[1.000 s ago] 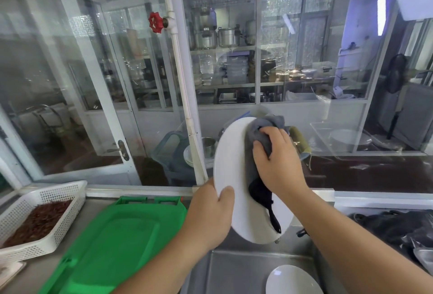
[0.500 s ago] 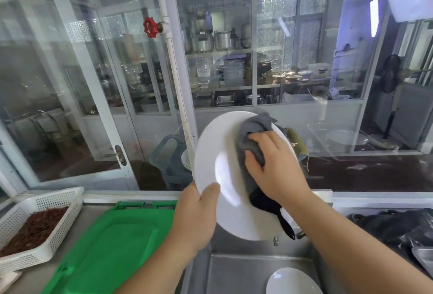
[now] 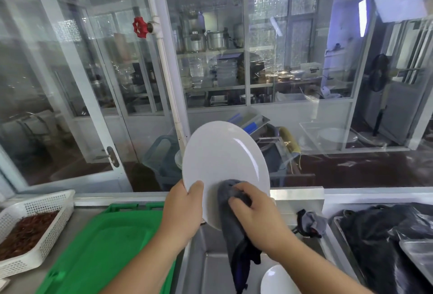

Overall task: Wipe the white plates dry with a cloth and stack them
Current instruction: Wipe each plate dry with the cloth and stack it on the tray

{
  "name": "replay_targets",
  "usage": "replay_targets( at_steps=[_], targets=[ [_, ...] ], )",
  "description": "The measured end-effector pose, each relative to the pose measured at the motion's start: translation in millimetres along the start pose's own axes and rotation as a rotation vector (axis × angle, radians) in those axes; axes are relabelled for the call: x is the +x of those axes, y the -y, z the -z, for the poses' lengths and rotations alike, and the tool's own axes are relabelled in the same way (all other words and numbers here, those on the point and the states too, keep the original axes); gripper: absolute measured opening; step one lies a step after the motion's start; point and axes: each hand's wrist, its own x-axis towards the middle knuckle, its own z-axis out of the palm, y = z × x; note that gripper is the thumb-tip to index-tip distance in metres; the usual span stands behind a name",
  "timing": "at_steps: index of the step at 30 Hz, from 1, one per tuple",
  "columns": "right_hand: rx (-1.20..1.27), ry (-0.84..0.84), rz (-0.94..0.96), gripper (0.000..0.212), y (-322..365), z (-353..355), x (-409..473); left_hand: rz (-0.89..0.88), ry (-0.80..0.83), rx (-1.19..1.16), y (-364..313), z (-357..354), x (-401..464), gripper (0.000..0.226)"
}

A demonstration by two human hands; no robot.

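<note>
Glossy round white plate (image 3: pixel 220 165) held on edge above steel sink (image 3: pixel 206 268), face toward camera, tilted to 1 o'clock. Left hand (image 3: pixel 182 211) clamps 7 o'clock rim; right hand (image 3: pixel 255 214) clutches grey cloth (image 3: pixel 232 223) against 6 o'clock rim.

No legible text, label, brand or number anywhere in view.

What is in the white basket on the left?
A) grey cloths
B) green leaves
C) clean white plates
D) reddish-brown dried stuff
D: the white basket at the left holds a heap of reddish-brown dried pieces, not plates, leaves or cloths; what exactly they are cannot be told from here.
</note>
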Motion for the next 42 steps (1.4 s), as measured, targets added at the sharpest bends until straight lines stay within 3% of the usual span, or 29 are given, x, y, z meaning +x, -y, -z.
replay_targets(
  at_steps=[4,6,9,15,19,22,25,30,36,39,42],
  targets=[
    [0.781,-0.114,-0.423,0.018,7.2,17.0,11.1,-0.066,0.034,0.122,12.4,4.3,4.1,0.027],
    [0.968,-0.201,-0.549,0.018,10.5,29.5,18.5,-0.119,0.054,0.188,13.5,6.5,3.2,0.024],
    [0.948,-0.231,-0.515,0.022,13.4,45.8,30.7,-0.255,0.105,0.284,8.3,8.8,-1.0,0.017],
    [1.026,-0.161,-0.392,0.032,24.6,64.3,42.2,-0.628,0.189,0.592,-0.2,5.4,-13.9,0.025],
    [0.974,0.026,-0.448,0.073,18.1,81.1,42.1,-0.723,0.342,0.973,2.7,6.7,-10.7,0.041],
    [0.928,0.097,-0.489,0.069,10.4,85.6,39.3,-0.807,0.442,1.257,4.2,4.0,-8.4,0.052],
    [0.858,0.114,-0.583,0.057,-0.4,87.2,37.8,-0.875,0.459,1.367,8.3,-0.2,-6.4,0.053],
    [0.894,0.188,-0.646,0.037,-19.4,88.2,29.7,-1.109,0.412,1.293,8.0,4.2,-12.4,0.031],
    [0.952,0.166,-0.621,0.058,-46.1,80.5,18.6,-1.19,0.313,1.213,15.2,3.0,-13.5,0.026],
    [0.99,0.169,-0.584,0.056,-56.5,79.4,14.0,-1.137,0.322,1.108,15.9,5.5,-11.0,0.041],
    [1.001,0.086,-0.563,0.068,-67.7,80.0,12.2,-1.034,0.469,1.025,17.5,11.6,-7.4,0.06]
  ],
)
